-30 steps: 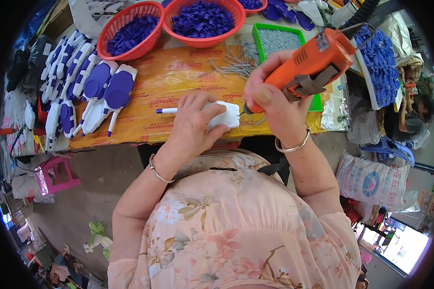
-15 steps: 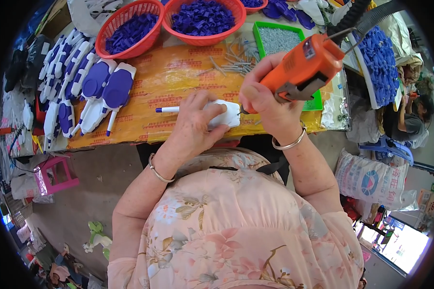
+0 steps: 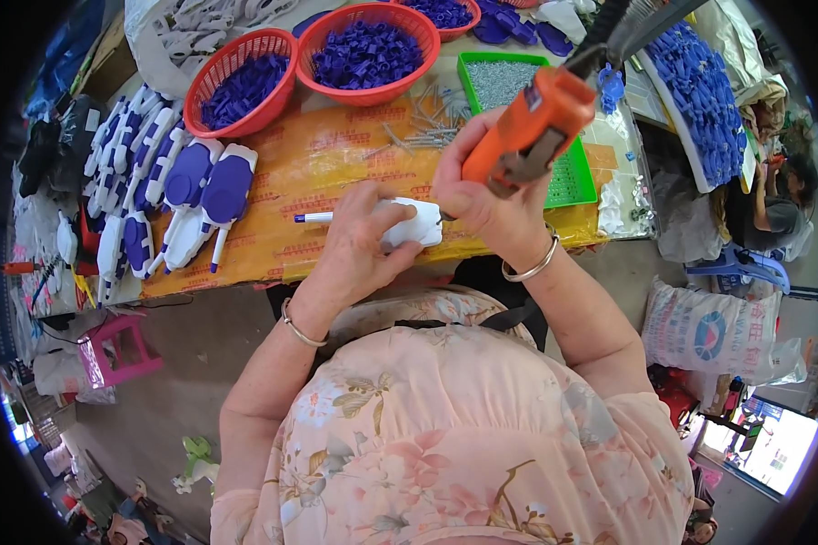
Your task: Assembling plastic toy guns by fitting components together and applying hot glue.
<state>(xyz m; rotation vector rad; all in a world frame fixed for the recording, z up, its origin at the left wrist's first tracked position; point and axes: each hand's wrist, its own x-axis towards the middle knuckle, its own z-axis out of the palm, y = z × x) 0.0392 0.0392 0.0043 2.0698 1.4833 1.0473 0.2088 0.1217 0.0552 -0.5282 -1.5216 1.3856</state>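
My left hand is closed around a white plastic device, pressing it flat on the table. Its thin blue-tipped handle sticks out to the left of my fingers. An orange electric screwdriver is gripped in my right hand, tilted over the device. The bit points at the device's right end; whether it touches a screw there cannot be made out. Finished-looking white and blue devices of the same shape lie piled on the left of the table.
Red baskets of blue plastic parts stand at the back. Loose metal rods lie near a green tray holding small screws. Blue parts cover a board at right. A pink stool and a sack are below.
The screwdriver and my right hand have shifted slightly left, toward the device. My left hand still holds the device down. The whole view has moved a little.
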